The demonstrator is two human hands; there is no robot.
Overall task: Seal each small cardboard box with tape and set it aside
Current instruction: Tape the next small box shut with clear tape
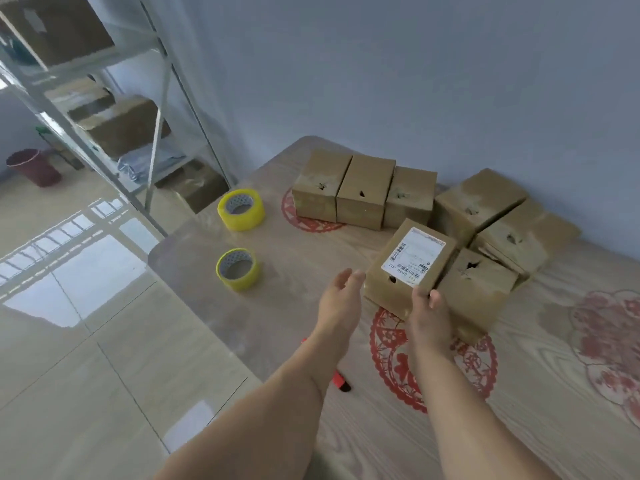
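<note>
Both bare forearms reach over the pale wood-grain worktop [381, 427] toward a small brown cardboard box [408, 268].

Right hand [427, 315] grips the box's near corner; left hand [341, 299], fingers apart, hovers just beside its left side, holding nothing. Its white shipping label [414, 254] carries barcodes, its print too blurred to read. Seven similar boxes [363, 195] stand nearby; two yellow tape rolls [239, 270] lie left.

Table [346, 427] w/ boxes at back right: row of 3 boxes [360, 194] by wall, 2 more [498, 216] to their right. Labelled box [408, 265] nearer, tilted, touching another box [474, 292] on its right. 2 tape rolls [239, 239] left, one behind other. Right hand [427, 317] on labelled box's near edge; left hand [341, 299] just beside it. Shelf rack [104, 109] far left, on floor.
</note>
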